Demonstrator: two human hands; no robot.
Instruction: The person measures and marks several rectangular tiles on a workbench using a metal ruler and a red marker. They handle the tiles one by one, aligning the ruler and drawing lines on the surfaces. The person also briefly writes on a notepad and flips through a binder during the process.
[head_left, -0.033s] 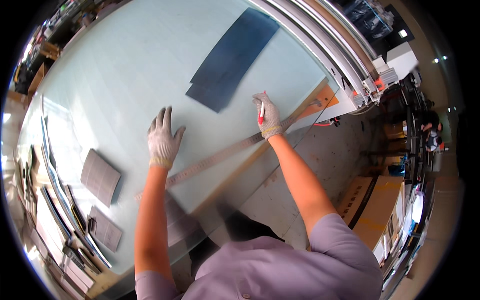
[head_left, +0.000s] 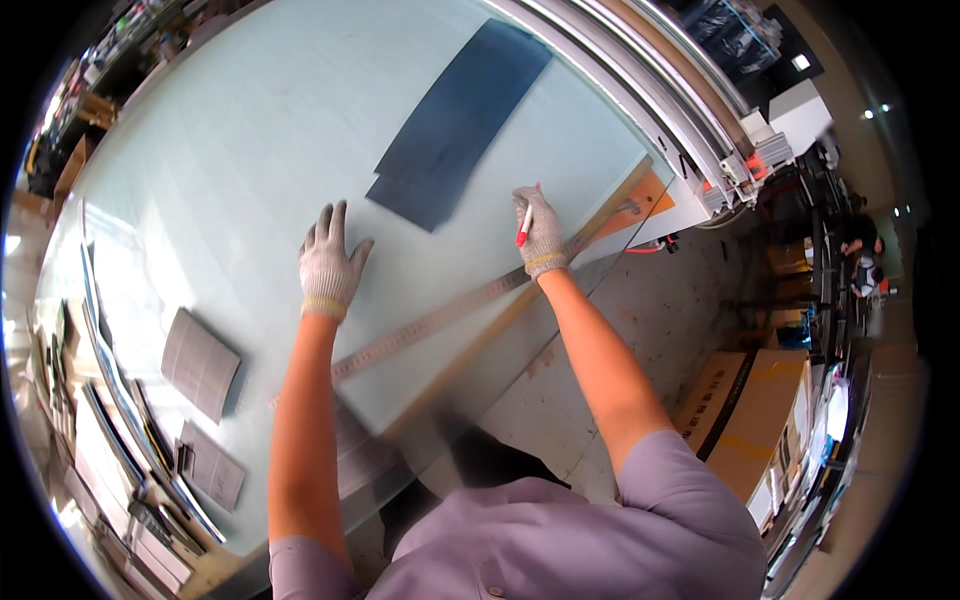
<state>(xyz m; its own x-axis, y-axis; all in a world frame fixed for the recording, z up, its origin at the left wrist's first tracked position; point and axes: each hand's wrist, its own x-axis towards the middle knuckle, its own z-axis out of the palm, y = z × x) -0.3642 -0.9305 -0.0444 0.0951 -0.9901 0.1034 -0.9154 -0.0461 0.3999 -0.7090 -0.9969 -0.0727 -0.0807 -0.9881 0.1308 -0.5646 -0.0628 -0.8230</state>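
My left hand (head_left: 331,268), in a pale knitted glove, is open with fingers spread, over the pale glass-like tabletop (head_left: 240,190). I cannot tell whether it touches the surface. My right hand (head_left: 541,236), gloved the same way, is closed round a white and red marker pen (head_left: 524,225). A long metal ruler (head_left: 440,321) lies slantwise on the table, from beside my left forearm to below my right wrist. Beyond and between my hands lies a dark blue, long sheet (head_left: 462,120) with a stepped near end.
Two grey rectangular pieces, one larger (head_left: 200,364) and one smaller (head_left: 213,466), lie at the left. Metal rails (head_left: 650,85) run along the far right edge. A cardboard box (head_left: 745,415) stands on the floor at the right. Stacked strips (head_left: 115,430) crowd the left.
My left hand has shifted slightly away from me, still spread. My right hand keeps its grip on the marker pen, almost unmoved. The whole view has shifted a little.
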